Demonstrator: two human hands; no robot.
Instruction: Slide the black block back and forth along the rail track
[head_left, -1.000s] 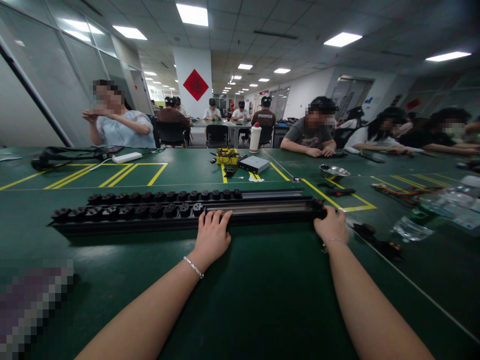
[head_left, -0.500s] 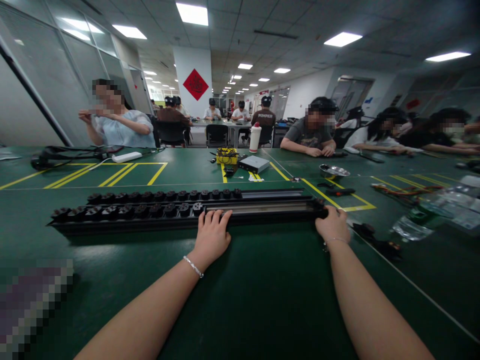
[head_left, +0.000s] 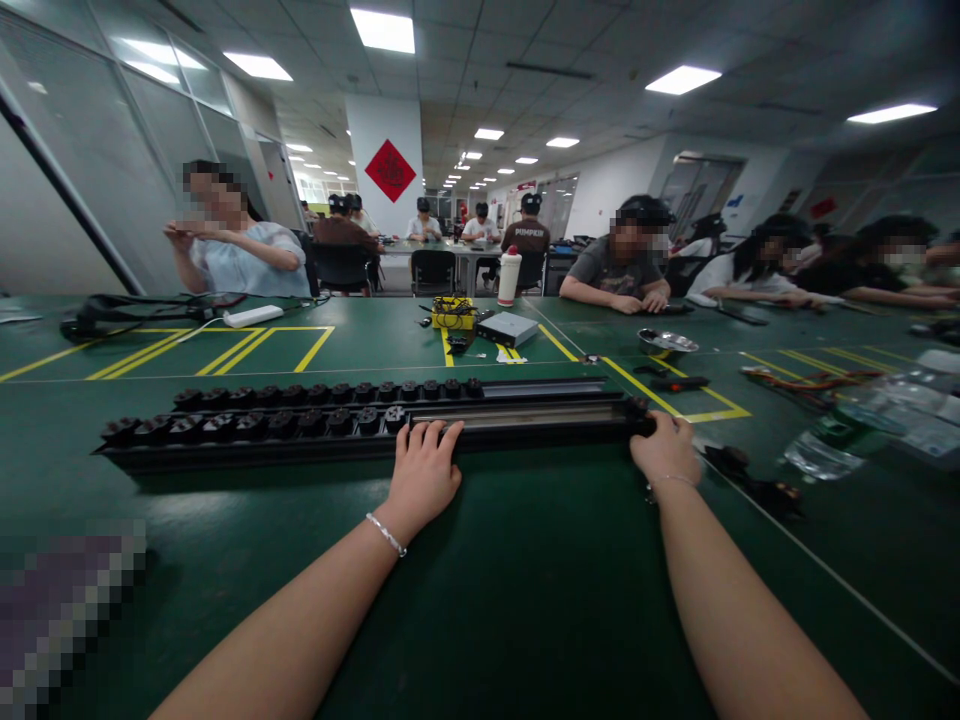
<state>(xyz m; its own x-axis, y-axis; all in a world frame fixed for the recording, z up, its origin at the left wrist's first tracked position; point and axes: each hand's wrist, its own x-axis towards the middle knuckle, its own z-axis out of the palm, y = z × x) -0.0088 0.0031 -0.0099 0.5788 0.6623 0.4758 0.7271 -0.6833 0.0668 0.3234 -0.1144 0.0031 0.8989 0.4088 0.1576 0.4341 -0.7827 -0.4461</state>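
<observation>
A long black rail [head_left: 262,458] lies crosswise on the green table, with a row of round black socket modules [head_left: 283,424] filling its left part. Its right part shows a bare metallic channel. My left hand [head_left: 426,462] grips the front wall near the middle, fingers hooked over the top edge beside the last module in the row. At the right end, my right hand [head_left: 666,450] is closed around a small black module [head_left: 639,408]; some of its fingers are hidden. Behind lies a second, similar rail [head_left: 544,388], also with modules on its left.
Farther back are a yellow box [head_left: 452,313] with cables, a grey box [head_left: 508,328], a white bottle [head_left: 509,277] and a metal bowl [head_left: 667,342]. To the right lie a plastic bottle [head_left: 836,435] and black parts [head_left: 754,480]. Several people sit around the tables.
Both hands and the rail stay in place. Only the view shifts very slightly, and the person at the back left moves their hands a little.
</observation>
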